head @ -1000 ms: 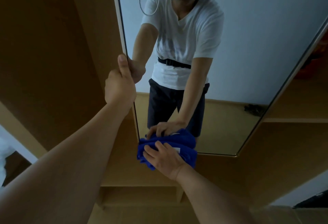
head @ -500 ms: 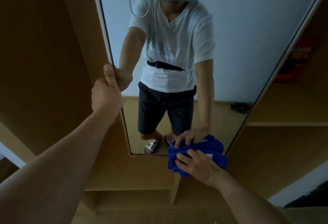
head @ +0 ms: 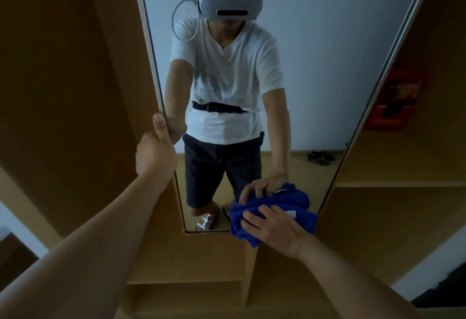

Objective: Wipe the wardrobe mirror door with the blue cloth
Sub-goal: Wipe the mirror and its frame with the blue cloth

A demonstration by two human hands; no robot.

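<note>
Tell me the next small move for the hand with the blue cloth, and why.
Probably sweep the blue cloth upward along the mirror's right side. The right hand presses it at the mirror door's bottom right corner, so the lower edge is reached, and the glass above lies open. The left hand grips the door's left edge, steadying it.
</note>
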